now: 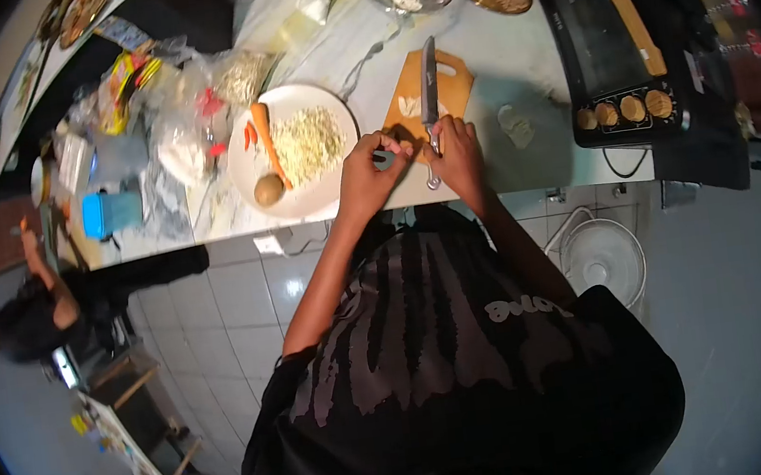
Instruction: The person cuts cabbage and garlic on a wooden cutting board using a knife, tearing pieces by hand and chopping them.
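The left hand (375, 173) has its thumb and fingertips drawn together over the near edge of the flat, light-brown cutting board (458, 78); what they pinch is too small to tell. The right hand (456, 156) curls its fingers at the handle of a long, grey-bladed knife (428, 72), though whether they close around it I cannot tell. The knife lies lengthwise over the board, blade pointing away from the person, just beside some pale, flat pieces (409, 106). Left of the board, a wide, round, cream plate (243, 171) bears a heap of pale chopped bits (308, 142), a long orange carrot (268, 142), small red chillies (249, 135) and a round brown item (269, 190). Right of the board are thin whitish scraps (516, 124) and, farther out, a black oven (587, 36).
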Demonstrator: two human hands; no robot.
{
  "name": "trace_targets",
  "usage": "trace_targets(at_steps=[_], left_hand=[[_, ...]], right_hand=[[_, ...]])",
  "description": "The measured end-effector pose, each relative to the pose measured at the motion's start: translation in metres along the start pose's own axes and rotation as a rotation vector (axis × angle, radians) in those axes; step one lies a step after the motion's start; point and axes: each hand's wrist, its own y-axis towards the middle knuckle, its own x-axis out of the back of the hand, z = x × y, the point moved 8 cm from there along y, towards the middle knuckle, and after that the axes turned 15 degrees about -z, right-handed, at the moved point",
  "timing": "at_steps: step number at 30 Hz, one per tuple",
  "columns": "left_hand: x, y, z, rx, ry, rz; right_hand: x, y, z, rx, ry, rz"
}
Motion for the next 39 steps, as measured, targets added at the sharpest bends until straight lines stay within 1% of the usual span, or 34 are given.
trace_targets(at_steps=[1, 2, 3, 4, 5, 6, 7, 9, 10, 11, 13, 14, 15, 17, 18, 20, 21, 23, 24, 25, 26, 27, 28, 29, 30, 31, 33, 34, 35, 36, 37, 38, 39], left_hand=[[-0.007, 0.015, 0.001, -0.065, 0.028, 0.083], [-0.015, 0.030, 0.001, -0.135, 0.056, 0.161], [-0.021, 0.046, 0.003, -0.153, 0.029, 0.179], [-0.028, 0.057, 0.000, -0.268, 0.105, 0.188], [-0.037, 0.064, -0.001, -0.379, 0.179, 0.197], [-0.052, 0.072, 0.006, -0.467, 0.182, 0.257], [-0.064, 0.081, 0.013, -0.565, 0.139, 0.253], [-0.083, 0.088, 0.029, -0.639, 0.211, 0.344], [-0.084, 0.090, 0.027, -0.600, 0.216, 0.392], [-0.087, 0.097, 0.025, -0.616, 0.198, 0.397], [-0.095, 0.089, 0.035, -0.647, 0.237, 0.489], [-0.091, 0.089, 0.035, -0.638, 0.189, 0.426], [-0.090, 0.086, 0.034, -0.638, 0.181, 0.444], [-0.089, 0.086, 0.040, -0.515, 0.173, 0.474], [-0.088, 0.086, 0.038, -0.505, 0.168, 0.483], [-0.088, 0.088, 0.044, -0.261, 0.152, 0.561], [-0.087, 0.088, 0.037, -0.252, 0.153, 0.557], [-0.085, 0.088, 0.036, 0.005, 0.003, 0.544], [-0.088, 0.087, 0.041, 0.011, 0.008, 0.541], [-0.094, 0.087, 0.052, 0.098, -0.055, 0.549], [-0.099, 0.083, 0.064, 0.186, -0.118, 0.554], [-0.099, 0.076, 0.067, 0.194, -0.110, 0.545], [-0.104, 0.069, 0.074, 0.487, -0.403, 0.517], [-0.111, 0.067, 0.079, 0.760, -0.705, 0.470], [-0.112, 0.068, 0.078, 0.780, -0.804, 0.459], [-0.111, 0.068, 0.080, 0.768, -0.803, 0.433], [-0.110, 0.068, 0.081, 0.669, -0.728, 0.441], [-0.109, 0.069, 0.081, 0.591, -0.665, 0.421], [-0.108, 0.066, 0.082, 0.583, -0.655, 0.400], [-0.104, 0.067, 0.080, 0.500, -0.518, 0.357], [-0.100, 0.068, 0.078, 0.417, -0.382, 0.312], [-0.096, 0.066, 0.083, 0.458, -0.255, 0.281], [-0.095, 0.063, 0.081, 0.452, -0.251, 0.259]], right_hand=[[0.003, 0.003, 0.005, 0.029, -0.052, -0.047], [-0.001, 0.006, -0.006, -0.118, -0.060, 0.013], [0.000, 0.007, -0.012, -0.271, -0.067, 0.069], [0.009, 0.006, -0.018, -0.389, 0.024, -0.031], [0.005, 0.001, -0.037, -0.505, 0.089, -0.047], [0.012, 0.003, -0.038, -0.464, 0.116, -0.066], [0.018, 0.004, -0.037, -0.423, 0.143, -0.079], [0.010, -0.022, -0.060, -0.431, 0.090, -0.083], [0.008, -0.021, -0.061, -0.414, 0.067, -0.073], [0.009, -0.019, -0.065, -0.412, 0.052, -0.092], [0.010, -0.036, -0.061, -0.737, 0.252, -0.150], [0.014, -0.035, -0.053, -0.781, 0.260, -0.223], [0.010, -0.041, -0.060, -0.796, 0.252, -0.232], [0.006, -0.056, -0.076, -0.748, 0.168, -0.312], [0.008, -0.055, -0.072, -0.780, 0.198, -0.373], [0.010, -0.043, -0.063, -0.758, 0.167, -0.366], [0.012, -0.031, -0.059, -0.724, 0.150, -0.364], [0.017, -0.001, -0.045, -0.689, 0.096, -0.317], [0.020, 0.011, -0.039, -0.656, 0.044, -0.274], [0.021, 0.022, -0.043, -0.653, 0.049, -0.267], [0.008, 0.024, -0.054, -0.849, 0.258, -0.135], [-0.009, 0.014, -0.058, -1.042, 0.468, 0.008], [-0.014, 0.014, -0.059, -1.034, 0.479, 0.022], [-0.023, 0.016, -0.065, -1.122, 0.620, -0.032], [-0.030, 0.018, -0.067, -1.211, 0.763, -0.079], [-0.034, 0.021, -0.067, -1.199, 0.775, -0.055], [-0.031, 0.031, -0.068, -1.089, 0.730, -0.101], [-0.034, 0.035, -0.067, -1.083, 0.745, -0.080], [-0.031, 0.047, -0.066, -0.982, 0.724, -0.090], [-0.028, 0.059, -0.065, -0.881, 0.703, -0.102], [-0.033, 0.064, -0.073, -0.872, 0.719, -0.089], [-0.035, 0.075, -0.074, -0.714, 0.661, -0.066], [-0.035, 0.085, -0.070, -0.556, 0.601, -0.045]])
